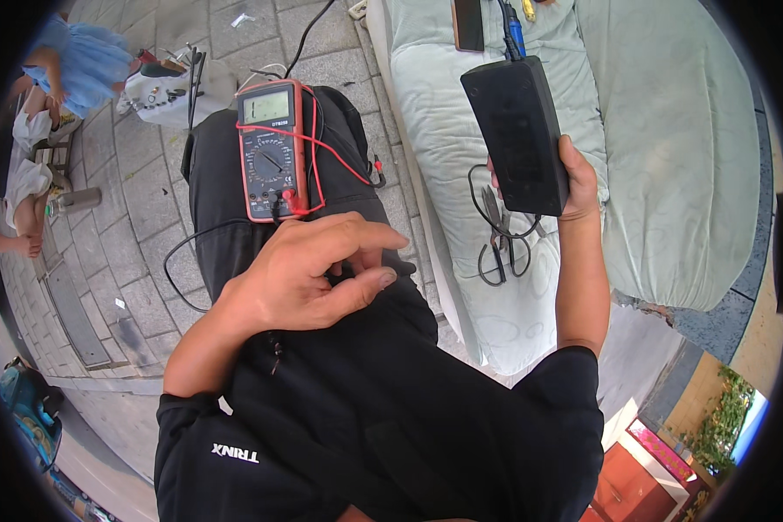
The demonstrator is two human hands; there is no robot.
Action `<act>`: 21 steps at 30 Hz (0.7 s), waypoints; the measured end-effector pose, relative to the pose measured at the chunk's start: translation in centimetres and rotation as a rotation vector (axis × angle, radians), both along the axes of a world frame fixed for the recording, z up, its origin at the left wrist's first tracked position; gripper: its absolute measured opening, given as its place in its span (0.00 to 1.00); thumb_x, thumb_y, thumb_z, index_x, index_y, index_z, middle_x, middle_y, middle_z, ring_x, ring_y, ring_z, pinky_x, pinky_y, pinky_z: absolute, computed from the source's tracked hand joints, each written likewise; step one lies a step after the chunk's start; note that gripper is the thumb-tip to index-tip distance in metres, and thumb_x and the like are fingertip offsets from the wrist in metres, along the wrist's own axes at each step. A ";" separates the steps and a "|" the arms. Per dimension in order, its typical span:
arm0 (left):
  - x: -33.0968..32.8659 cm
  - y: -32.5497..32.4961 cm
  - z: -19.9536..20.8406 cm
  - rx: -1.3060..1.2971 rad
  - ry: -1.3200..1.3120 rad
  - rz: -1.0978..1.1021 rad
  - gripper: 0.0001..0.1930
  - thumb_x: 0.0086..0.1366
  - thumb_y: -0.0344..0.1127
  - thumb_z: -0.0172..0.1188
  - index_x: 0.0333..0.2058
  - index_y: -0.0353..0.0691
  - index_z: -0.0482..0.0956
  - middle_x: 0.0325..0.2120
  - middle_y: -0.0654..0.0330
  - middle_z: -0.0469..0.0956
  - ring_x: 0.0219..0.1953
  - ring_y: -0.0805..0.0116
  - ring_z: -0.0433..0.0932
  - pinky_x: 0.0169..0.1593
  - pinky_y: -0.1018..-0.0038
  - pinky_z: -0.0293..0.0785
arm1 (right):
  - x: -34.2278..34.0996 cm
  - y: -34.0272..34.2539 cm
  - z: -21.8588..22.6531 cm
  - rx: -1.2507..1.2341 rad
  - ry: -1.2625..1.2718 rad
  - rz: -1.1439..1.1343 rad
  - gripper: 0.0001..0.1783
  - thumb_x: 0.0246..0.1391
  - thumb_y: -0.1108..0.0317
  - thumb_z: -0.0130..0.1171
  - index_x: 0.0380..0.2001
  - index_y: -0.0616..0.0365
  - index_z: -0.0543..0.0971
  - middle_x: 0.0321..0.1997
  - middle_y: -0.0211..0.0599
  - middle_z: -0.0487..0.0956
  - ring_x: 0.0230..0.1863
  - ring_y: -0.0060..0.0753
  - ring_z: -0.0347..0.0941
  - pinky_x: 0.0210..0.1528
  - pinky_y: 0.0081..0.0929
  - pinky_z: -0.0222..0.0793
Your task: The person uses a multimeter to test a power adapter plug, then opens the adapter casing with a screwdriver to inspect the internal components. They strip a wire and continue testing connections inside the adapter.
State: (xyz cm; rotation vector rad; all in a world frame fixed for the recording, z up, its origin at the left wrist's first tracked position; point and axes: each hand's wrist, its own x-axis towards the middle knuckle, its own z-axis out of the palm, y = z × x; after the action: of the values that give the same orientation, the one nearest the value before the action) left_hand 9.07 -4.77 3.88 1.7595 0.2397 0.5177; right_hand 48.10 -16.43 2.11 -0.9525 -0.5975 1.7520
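Observation:
My right hand (580,178) holds a black power adapter (515,135) up over the pale green cushion, thumb along its right edge. Cables run from both ends of the adapter. My left hand (317,270) hovers above my lap, index finger stretched out and thumb apart from it, with nothing visible between them. Just beyond it, a red-cased digital multimeter (271,165) rests on my black-trousered leg. Its red test lead (339,162) loops over the meter, its tip near my knee; a black lead (181,291) curves off to the left. Scissors (497,235) lie beside the adapter, partly behind its cable.
The pale green cushion (670,157) covers the seat at my right. A dark phone (468,26) and a blue-handled tool (517,36) lie at its far end. Far left, a white container (170,91) bears tools on grey paving (130,235). Another person (30,209) sits nearby.

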 end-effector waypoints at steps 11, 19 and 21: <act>-1.1 -0.2 0.4 0.010 -0.065 0.038 0.19 0.65 0.25 0.71 0.54 0.36 0.82 0.27 0.64 0.79 0.25 0.74 0.76 0.27 0.75 0.71 | -3.9 2.5 0.9 0.057 0.279 0.039 0.56 0.70 0.27 0.42 0.73 0.75 0.59 0.54 0.68 0.77 0.50 0.58 0.84 0.47 0.51 0.86; -2.2 -0.6 -0.4 -0.096 -0.020 0.151 0.25 0.66 0.37 0.76 0.58 0.36 0.80 0.37 0.60 0.82 0.34 0.73 0.80 0.33 0.76 0.75 | -7.9 2.5 2.0 0.044 0.162 0.007 0.62 0.66 0.24 0.45 0.74 0.79 0.54 0.51 0.65 0.78 0.44 0.53 0.84 0.38 0.45 0.86; -1.8 -0.6 -1.1 -0.219 -0.030 0.245 0.35 0.64 0.42 0.78 0.65 0.35 0.74 0.48 0.56 0.81 0.47 0.68 0.81 0.43 0.72 0.78 | -10.9 2.1 2.1 0.039 0.250 0.053 0.66 0.61 0.22 0.51 0.75 0.78 0.53 0.50 0.66 0.78 0.42 0.55 0.85 0.37 0.47 0.85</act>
State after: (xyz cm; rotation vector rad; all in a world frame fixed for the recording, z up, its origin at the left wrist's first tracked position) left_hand 7.22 -5.37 2.75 1.5164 0.4767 0.6674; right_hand 37.21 -14.34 4.23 -0.6816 -0.4963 1.8642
